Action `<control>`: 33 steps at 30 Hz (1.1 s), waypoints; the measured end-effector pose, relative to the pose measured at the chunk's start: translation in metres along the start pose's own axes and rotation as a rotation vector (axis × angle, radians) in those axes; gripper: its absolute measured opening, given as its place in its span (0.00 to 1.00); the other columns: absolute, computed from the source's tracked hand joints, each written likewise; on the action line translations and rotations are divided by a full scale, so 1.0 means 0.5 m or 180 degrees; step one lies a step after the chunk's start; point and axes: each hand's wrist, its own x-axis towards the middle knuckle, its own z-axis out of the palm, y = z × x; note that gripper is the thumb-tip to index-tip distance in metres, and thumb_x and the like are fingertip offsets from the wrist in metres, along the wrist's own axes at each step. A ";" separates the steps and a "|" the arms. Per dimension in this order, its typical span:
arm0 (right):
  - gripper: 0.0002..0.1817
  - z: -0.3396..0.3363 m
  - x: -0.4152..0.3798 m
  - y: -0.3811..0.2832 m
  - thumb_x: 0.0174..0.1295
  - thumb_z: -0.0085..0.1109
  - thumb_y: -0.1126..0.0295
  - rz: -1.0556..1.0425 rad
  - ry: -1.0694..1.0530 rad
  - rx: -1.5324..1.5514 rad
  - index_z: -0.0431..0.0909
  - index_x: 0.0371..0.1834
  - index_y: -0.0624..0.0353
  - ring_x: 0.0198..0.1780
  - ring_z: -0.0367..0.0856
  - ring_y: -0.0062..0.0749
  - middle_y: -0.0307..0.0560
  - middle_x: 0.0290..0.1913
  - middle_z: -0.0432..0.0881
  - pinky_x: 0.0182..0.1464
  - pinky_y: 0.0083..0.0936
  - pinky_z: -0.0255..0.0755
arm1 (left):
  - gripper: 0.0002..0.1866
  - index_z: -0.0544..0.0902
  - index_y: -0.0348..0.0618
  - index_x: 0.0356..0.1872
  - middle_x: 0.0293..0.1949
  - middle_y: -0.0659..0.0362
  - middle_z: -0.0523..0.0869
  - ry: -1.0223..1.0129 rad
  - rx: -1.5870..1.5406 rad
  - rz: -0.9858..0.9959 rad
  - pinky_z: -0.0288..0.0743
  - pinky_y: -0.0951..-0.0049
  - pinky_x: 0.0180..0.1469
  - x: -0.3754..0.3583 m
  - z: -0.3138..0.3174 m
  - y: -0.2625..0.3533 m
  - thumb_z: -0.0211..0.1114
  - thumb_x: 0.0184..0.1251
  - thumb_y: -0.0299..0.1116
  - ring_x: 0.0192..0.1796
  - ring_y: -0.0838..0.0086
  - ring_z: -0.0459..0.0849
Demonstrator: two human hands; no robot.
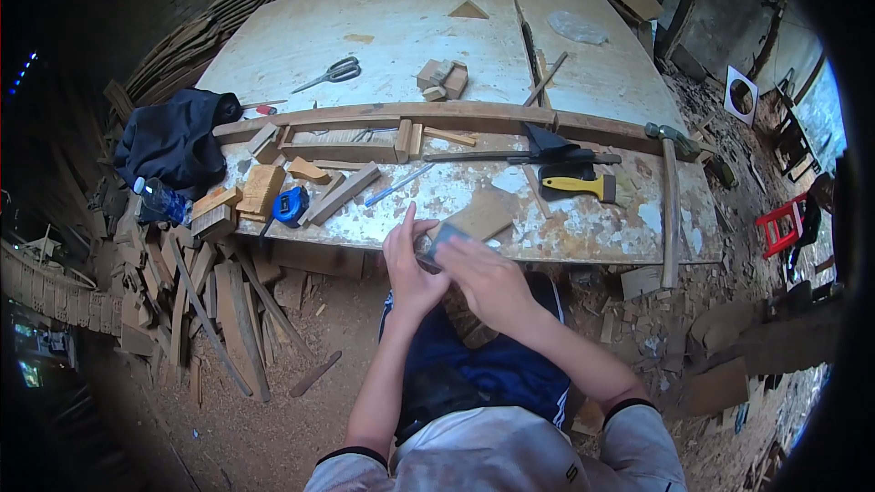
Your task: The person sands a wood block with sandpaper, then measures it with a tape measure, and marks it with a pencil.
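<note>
Just in front of the workbench's near edge, my left hand (410,266) and my right hand (488,281) meet around a small flat grey-blue piece (448,235). The left hand's fingers point up along its left side. The right hand covers its lower right part. A flat wooden block (485,211) lies on the workbench (583,228) directly behind the piece. My knees in dark blue shorts are below the hands.
On the bench lie a blue tape measure (292,205), scissors (333,71), a yellow-handled scraper (580,185), a hammer (671,210), a saw (529,36), long battens and small offcuts. A dark cloth (178,137) hangs at the left end. Wood scraps (196,292) cover the floor on the left; a red stool (779,223) stands on the right.
</note>
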 end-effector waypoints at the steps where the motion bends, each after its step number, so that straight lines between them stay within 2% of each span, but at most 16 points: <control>1: 0.19 -0.007 -0.002 0.012 0.74 0.64 0.74 0.0215 -0.0037 -0.0088 0.90 0.65 0.61 0.76 0.87 0.53 0.58 0.69 0.91 0.75 0.52 0.83 | 0.63 0.66 0.37 0.91 0.60 0.55 0.93 0.0004 0.0023 0.0022 0.68 0.51 0.77 -0.002 -0.001 0.001 0.93 0.53 0.38 0.66 0.58 0.86; 3: 0.20 -0.032 0.015 0.061 0.72 0.65 0.75 0.0635 -0.0108 -0.0286 0.89 0.66 0.63 0.75 0.87 0.54 0.58 0.69 0.91 0.76 0.53 0.82 | 0.64 0.65 0.37 0.91 0.60 0.55 0.92 0.0027 0.0051 0.0079 0.68 0.51 0.77 0.000 -0.002 0.009 0.93 0.52 0.38 0.65 0.58 0.86; 4: 0.21 -0.036 0.026 0.083 0.71 0.66 0.75 0.0881 0.0371 -0.0474 0.89 0.66 0.63 0.74 0.89 0.52 0.57 0.68 0.92 0.76 0.52 0.82 | 0.64 0.65 0.37 0.91 0.60 0.55 0.92 0.0013 0.0044 0.0068 0.68 0.51 0.77 -0.003 -0.001 0.011 0.93 0.53 0.38 0.65 0.57 0.86; 7: 0.20 -0.007 0.010 0.013 0.71 0.66 0.75 0.0337 0.0289 -0.0659 0.90 0.65 0.61 0.73 0.89 0.52 0.57 0.66 0.93 0.75 0.50 0.83 | 0.64 0.65 0.37 0.91 0.60 0.55 0.92 0.0020 0.0045 0.0028 0.68 0.50 0.77 -0.002 -0.004 0.003 0.93 0.53 0.38 0.65 0.57 0.85; 8: 0.20 -0.003 0.002 0.005 0.72 0.65 0.75 -0.0102 0.0082 -0.0066 0.90 0.65 0.61 0.74 0.89 0.53 0.58 0.66 0.93 0.75 0.52 0.83 | 0.64 0.65 0.37 0.91 0.60 0.55 0.93 -0.0001 0.0034 -0.0011 0.67 0.50 0.77 -0.007 -0.001 -0.007 0.93 0.53 0.38 0.65 0.57 0.86; 11: 0.19 -0.013 0.019 0.071 0.71 0.66 0.74 0.0387 0.0034 -0.0177 0.90 0.64 0.63 0.72 0.90 0.54 0.59 0.65 0.93 0.77 0.53 0.81 | 0.65 0.63 0.38 0.92 0.61 0.54 0.92 -0.0009 0.0030 -0.0007 0.68 0.51 0.78 -0.005 0.003 -0.002 0.91 0.52 0.34 0.66 0.57 0.84; 12: 0.20 -0.024 0.030 0.083 0.71 0.66 0.75 0.0790 0.0366 -0.0355 0.90 0.65 0.64 0.72 0.90 0.53 0.58 0.66 0.93 0.77 0.52 0.82 | 0.65 0.62 0.39 0.93 0.61 0.54 0.92 0.0005 0.0042 0.0002 0.68 0.52 0.79 -0.005 0.003 0.002 0.90 0.51 0.32 0.67 0.57 0.84; 15: 0.20 0.016 0.010 0.024 0.73 0.65 0.74 0.0260 0.0417 -0.0547 0.89 0.66 0.63 0.72 0.90 0.54 0.59 0.67 0.93 0.76 0.50 0.83 | 0.64 0.63 0.36 0.92 0.60 0.54 0.93 0.0001 -0.0042 -0.0040 0.67 0.49 0.78 -0.007 0.003 -0.002 0.91 0.53 0.36 0.65 0.57 0.86; 16: 0.19 0.011 0.007 0.015 0.73 0.65 0.74 -0.0138 0.0184 0.0066 0.89 0.66 0.64 0.71 0.91 0.55 0.60 0.67 0.92 0.75 0.51 0.83 | 0.64 0.63 0.36 0.92 0.60 0.54 0.93 -0.0017 -0.0026 -0.0035 0.67 0.50 0.78 -0.007 0.001 -0.002 0.91 0.53 0.37 0.65 0.57 0.86; 19: 0.20 -0.020 0.021 0.076 0.72 0.66 0.74 0.0752 0.0035 -0.0189 0.89 0.65 0.64 0.70 0.91 0.55 0.59 0.67 0.92 0.76 0.53 0.82 | 0.65 0.62 0.36 0.92 0.60 0.55 0.93 -0.0018 0.0009 -0.0013 0.66 0.50 0.78 -0.005 0.003 0.002 0.91 0.53 0.38 0.65 0.57 0.86; 20: 0.20 -0.027 0.034 0.084 0.72 0.66 0.74 0.1113 0.0400 -0.0333 0.89 0.66 0.64 0.70 0.91 0.54 0.58 0.67 0.92 0.75 0.52 0.83 | 0.65 0.62 0.36 0.92 0.60 0.55 0.93 -0.0001 0.0031 -0.0011 0.66 0.50 0.78 -0.006 0.002 0.007 0.92 0.53 0.38 0.65 0.58 0.86; 23: 0.19 0.009 0.003 0.016 0.75 0.63 0.74 0.0294 0.0288 -0.0529 0.89 0.66 0.63 0.71 0.90 0.55 0.59 0.68 0.92 0.74 0.50 0.84 | 0.65 0.63 0.36 0.92 0.60 0.55 0.93 0.0028 -0.0003 -0.0029 0.66 0.50 0.78 -0.004 0.007 -0.006 0.92 0.53 0.39 0.65 0.58 0.86; 24: 0.18 -0.001 0.002 -0.003 0.77 0.63 0.74 0.0014 0.0177 0.0052 0.90 0.66 0.63 0.72 0.89 0.56 0.59 0.68 0.92 0.73 0.50 0.84 | 0.65 0.63 0.36 0.92 0.60 0.55 0.93 0.0009 -0.0037 -0.0058 0.66 0.50 0.78 -0.005 0.006 -0.006 0.92 0.53 0.40 0.65 0.58 0.86; 28: 0.19 -0.022 0.017 0.076 0.75 0.67 0.73 0.1046 0.0649 -0.0398 0.90 0.67 0.63 0.74 0.89 0.54 0.58 0.69 0.92 0.77 0.51 0.83 | 0.65 0.63 0.36 0.92 0.60 0.55 0.93 0.0050 0.0081 0.0035 0.67 0.50 0.78 -0.008 0.006 0.002 0.93 0.53 0.40 0.65 0.58 0.86; 32: 0.18 0.004 -0.027 -0.005 0.77 0.65 0.73 0.0019 0.0199 -0.0089 0.89 0.67 0.63 0.74 0.89 0.57 0.63 0.69 0.91 0.73 0.50 0.85 | 0.66 0.61 0.38 0.93 0.61 0.55 0.93 0.0045 0.0067 -0.0021 0.66 0.51 0.79 -0.011 0.006 -0.008 0.92 0.53 0.39 0.66 0.59 0.84; 33: 0.19 -0.003 -0.026 0.015 0.76 0.66 0.73 0.0395 0.0258 -0.0174 0.89 0.67 0.63 0.74 0.88 0.57 0.62 0.69 0.91 0.75 0.51 0.84 | 0.67 0.60 0.38 0.94 0.61 0.55 0.93 0.0022 0.0059 -0.0055 0.66 0.52 0.79 -0.010 0.009 -0.008 0.92 0.54 0.38 0.67 0.59 0.84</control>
